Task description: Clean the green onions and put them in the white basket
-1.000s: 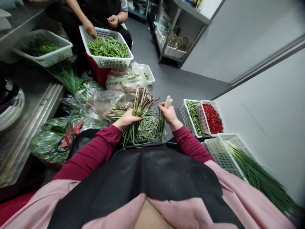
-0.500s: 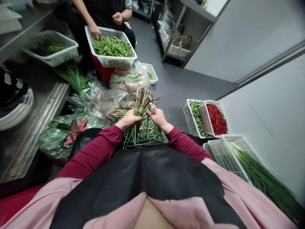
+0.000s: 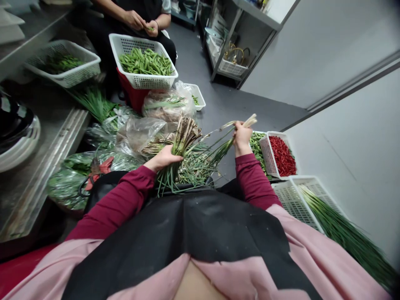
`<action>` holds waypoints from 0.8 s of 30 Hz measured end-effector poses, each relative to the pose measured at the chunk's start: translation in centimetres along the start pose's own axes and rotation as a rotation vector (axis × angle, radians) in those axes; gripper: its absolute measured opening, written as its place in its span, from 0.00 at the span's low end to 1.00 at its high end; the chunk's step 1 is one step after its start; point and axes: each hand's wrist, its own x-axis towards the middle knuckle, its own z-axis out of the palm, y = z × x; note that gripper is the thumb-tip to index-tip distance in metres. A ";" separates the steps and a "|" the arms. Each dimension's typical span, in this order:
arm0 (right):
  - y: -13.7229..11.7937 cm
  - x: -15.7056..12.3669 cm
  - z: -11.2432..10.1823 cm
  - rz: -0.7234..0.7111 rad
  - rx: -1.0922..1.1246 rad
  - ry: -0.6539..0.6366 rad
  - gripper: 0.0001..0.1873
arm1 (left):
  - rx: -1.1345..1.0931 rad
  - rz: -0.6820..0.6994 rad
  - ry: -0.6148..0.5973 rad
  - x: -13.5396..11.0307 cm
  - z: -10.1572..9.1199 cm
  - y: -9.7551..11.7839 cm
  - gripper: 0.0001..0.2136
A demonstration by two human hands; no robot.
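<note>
My left hand (image 3: 167, 157) is closed round a thick bunch of green onions (image 3: 184, 132); their brown, dirty root ends point up and away, and the green leaves hang below the fist. Off to the right, my right hand (image 3: 242, 137) grips a few cleaned green onions (image 3: 250, 121) with pale white ends sticking out past the fingers. Their green leaves trail back to the left, and a thin withered strand stretches toward the bunch. Beneath both hands lies a heap of leaves and trimmings (image 3: 195, 166). More uncleaned green onions (image 3: 153, 148) lie behind my left hand.
A co-worker's hands (image 3: 142, 23) are above a white basket of green pods (image 3: 146, 62). Bagged greens (image 3: 70, 179) and red-handled scissors (image 3: 96, 173) lie left. At right stand baskets of red chillies (image 3: 283, 156), green peppers (image 3: 258, 146) and long green onions (image 3: 334, 221).
My right hand has moved right, away from the bunch, drawing a few green onions out with it. My left hand stays nearly in place. The co-worker's hand has lifted from the basket.
</note>
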 end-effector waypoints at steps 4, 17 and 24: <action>0.3 0.9 -1.7 -0.004 -0.106 -0.161 0.06 | -0.014 -0.002 0.007 -0.4 -0.5 0.0 0.16; 1.4 -9.5 3.6 -0.562 -0.338 -0.547 0.13 | 0.035 -0.048 0.049 -0.2 -0.7 -0.3 0.17; 0.2 -9.2 4.7 -0.730 -0.590 -0.674 0.11 | 0.085 -0.038 0.046 -0.4 -0.4 0.4 0.15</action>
